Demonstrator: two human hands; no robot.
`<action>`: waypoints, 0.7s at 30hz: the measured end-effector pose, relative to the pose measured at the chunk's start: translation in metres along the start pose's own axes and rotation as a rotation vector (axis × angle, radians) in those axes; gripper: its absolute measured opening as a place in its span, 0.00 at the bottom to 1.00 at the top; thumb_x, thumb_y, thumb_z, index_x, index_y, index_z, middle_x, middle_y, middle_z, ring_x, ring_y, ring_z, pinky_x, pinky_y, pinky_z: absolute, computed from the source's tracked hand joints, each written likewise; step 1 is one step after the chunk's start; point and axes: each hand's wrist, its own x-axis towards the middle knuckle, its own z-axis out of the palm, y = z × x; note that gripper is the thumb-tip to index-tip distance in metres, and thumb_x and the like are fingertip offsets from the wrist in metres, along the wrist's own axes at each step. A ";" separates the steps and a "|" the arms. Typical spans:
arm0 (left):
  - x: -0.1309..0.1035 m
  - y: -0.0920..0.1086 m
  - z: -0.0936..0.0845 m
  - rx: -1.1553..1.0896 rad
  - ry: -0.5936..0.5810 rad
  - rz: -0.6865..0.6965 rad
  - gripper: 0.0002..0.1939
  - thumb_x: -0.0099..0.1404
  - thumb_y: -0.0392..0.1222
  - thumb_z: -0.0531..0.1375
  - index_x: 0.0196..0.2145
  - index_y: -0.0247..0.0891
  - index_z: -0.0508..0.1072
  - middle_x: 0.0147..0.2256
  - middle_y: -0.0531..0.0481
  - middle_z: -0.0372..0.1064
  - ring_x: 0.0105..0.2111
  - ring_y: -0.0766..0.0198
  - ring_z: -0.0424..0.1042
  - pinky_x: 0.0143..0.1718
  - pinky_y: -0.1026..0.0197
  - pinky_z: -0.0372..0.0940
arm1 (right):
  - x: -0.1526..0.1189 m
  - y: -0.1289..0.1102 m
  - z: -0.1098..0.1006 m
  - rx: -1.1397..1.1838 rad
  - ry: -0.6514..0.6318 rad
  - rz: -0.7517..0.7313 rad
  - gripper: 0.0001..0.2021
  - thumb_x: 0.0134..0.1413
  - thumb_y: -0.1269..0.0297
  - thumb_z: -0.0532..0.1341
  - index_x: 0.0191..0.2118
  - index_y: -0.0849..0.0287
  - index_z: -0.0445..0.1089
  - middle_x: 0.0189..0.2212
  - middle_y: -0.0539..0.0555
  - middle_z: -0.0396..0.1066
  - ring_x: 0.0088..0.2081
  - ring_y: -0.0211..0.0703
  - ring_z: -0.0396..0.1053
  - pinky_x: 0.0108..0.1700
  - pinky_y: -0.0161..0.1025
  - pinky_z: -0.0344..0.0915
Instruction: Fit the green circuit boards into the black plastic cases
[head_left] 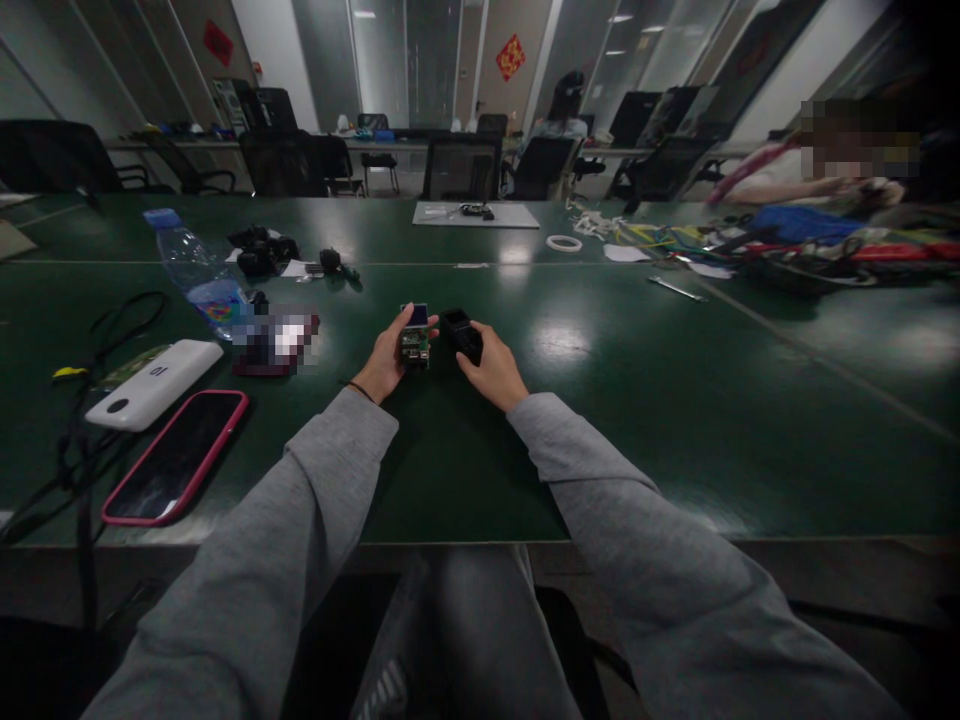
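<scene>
My left hand (385,358) is closed around a small circuit board (415,345) with a little screen at its top end. Just to the right, my right hand (495,366) grips a black handheld device (460,334), its fingers on the right side of it. The two held items are side by side and a small gap separates them. Both hands are over the green table (480,450), near its middle.
At left are a plastic bottle (199,275), a white power bank (156,384), a red-edged phone (178,457) and black cables. Black parts (262,250) lie behind. A grey tray (475,214), wrench (676,289) and cable pile (810,250) are farther off, beside another person.
</scene>
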 end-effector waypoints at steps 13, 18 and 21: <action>-0.003 0.004 0.002 -0.069 -0.017 -0.050 0.27 0.63 0.58 0.60 0.53 0.36 0.72 0.46 0.44 0.76 0.42 0.62 0.76 0.41 0.62 0.70 | 0.000 -0.002 -0.003 -0.128 -0.038 -0.146 0.35 0.55 0.74 0.58 0.68 0.64 0.47 0.66 0.66 0.51 0.67 0.56 0.52 0.67 0.58 0.55; -0.004 0.005 0.003 -0.101 0.005 -0.067 0.27 0.65 0.57 0.58 0.55 0.37 0.70 0.45 0.45 0.77 0.42 0.63 0.77 0.41 0.63 0.71 | 0.000 -0.003 -0.006 -0.178 -0.041 -0.182 0.36 0.53 0.78 0.58 0.67 0.65 0.49 0.67 0.65 0.51 0.67 0.53 0.51 0.68 0.55 0.54; -0.003 0.004 0.002 -0.088 -0.010 -0.078 0.27 0.64 0.58 0.59 0.53 0.37 0.72 0.46 0.44 0.76 0.42 0.62 0.77 0.41 0.63 0.71 | 0.000 -0.002 -0.007 -0.194 -0.040 -0.209 0.36 0.51 0.79 0.58 0.66 0.64 0.50 0.67 0.62 0.52 0.67 0.52 0.53 0.68 0.54 0.55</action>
